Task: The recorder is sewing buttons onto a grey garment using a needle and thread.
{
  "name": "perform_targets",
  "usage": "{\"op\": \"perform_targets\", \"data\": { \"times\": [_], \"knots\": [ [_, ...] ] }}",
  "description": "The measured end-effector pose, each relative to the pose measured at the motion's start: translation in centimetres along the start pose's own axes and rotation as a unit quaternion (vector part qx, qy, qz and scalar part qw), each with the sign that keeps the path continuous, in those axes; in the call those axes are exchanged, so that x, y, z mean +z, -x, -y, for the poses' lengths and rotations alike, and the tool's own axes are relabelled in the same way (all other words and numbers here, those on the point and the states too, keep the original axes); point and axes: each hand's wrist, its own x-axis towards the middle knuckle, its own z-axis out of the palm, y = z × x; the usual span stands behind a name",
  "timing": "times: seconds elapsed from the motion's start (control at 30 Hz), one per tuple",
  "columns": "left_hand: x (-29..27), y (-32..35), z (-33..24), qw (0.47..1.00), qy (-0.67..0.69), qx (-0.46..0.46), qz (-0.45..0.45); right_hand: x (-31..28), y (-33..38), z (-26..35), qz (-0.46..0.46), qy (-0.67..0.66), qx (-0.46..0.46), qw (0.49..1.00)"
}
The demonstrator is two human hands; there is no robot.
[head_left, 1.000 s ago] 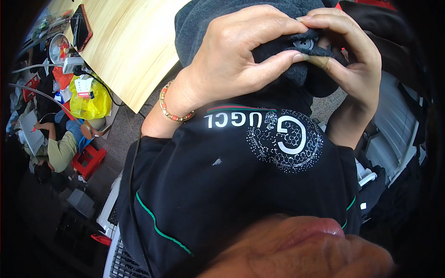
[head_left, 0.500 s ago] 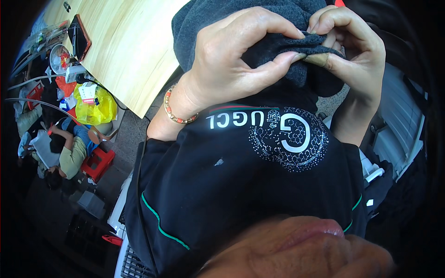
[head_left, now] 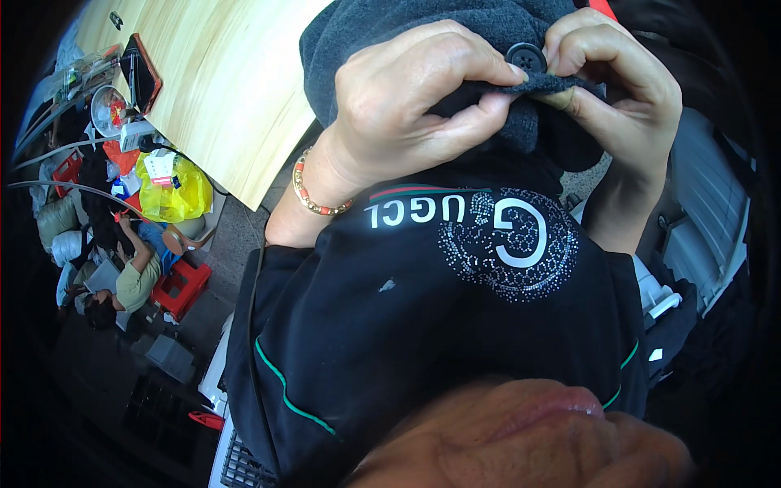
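Note:
A dark grey woollen garment [head_left: 350, 49] hangs between my hands at the top of the view. Its edge is pinched between thumb and forefinger of my left hand [head_left: 423, 98], which wears a red and gold bracelet [head_left: 303, 185] at the wrist. My right hand [head_left: 622, 89] grips the same edge a little to the right; a tan wrap covers its thumb. Between the two sets of fingertips a dark round button [head_left: 526, 58] shows on the cloth, close to the folded edge. The cloth behind my fingers is partly hidden.
A light wooden table [head_left: 228, 73] lies at upper left, with a dark phone-like device [head_left: 141, 73] at its edge. Farther left are a yellow plastic bag [head_left: 171, 191], a red stool [head_left: 181, 289] and another person [head_left: 134, 281]. Grey plastic panels [head_left: 708, 211] stand at right.
The button has come into sight between my fingers. The two gripped cloth layers now lie pressed together, and my left fingertips have shifted slightly left. At left, the other person has changed posture.

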Motion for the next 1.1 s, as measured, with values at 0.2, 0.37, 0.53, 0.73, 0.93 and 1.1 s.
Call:
{"op": "perform_targets", "data": {
  "times": [0.2, 0.37, 0.53, 0.73, 0.93, 1.1],
  "knots": [
    [0.9, 0.1, 0.0, 0.987, -0.149, 0.041, -0.030, 0.8, 0.5, 0.8, -0.031, 0.084, -0.037, 0.995],
    [0.2, 0.7, 1.2, 0.977, -0.197, 0.075, -0.034, 0.5, 2.6, 1.7, -0.068, 0.040, 0.095, 0.992],
    [-0.9, 1.2, -0.1, 0.993, -0.109, -0.046, -0.022, -1.0, 6.5, 0.4, 0.029, 0.051, 0.155, 0.986],
    [-2.4, 3.1, -1.2, 0.976, -0.069, -0.175, 0.113, 0.7, 6.1, 1.0, 0.051, 0.071, 0.123, 0.988],
    [-4.8, 4.3, -3.0, 0.932, -0.141, -0.188, 0.275, 0.4, 8.0, 0.7, -0.069, -0.016, 0.179, 0.981],
    [-6.6, 4.6, -3.5, 0.936, -0.039, -0.250, 0.245, -1.2, 10.0, 0.5, -0.131, -0.034, 0.299, 0.945]
  ]
}}
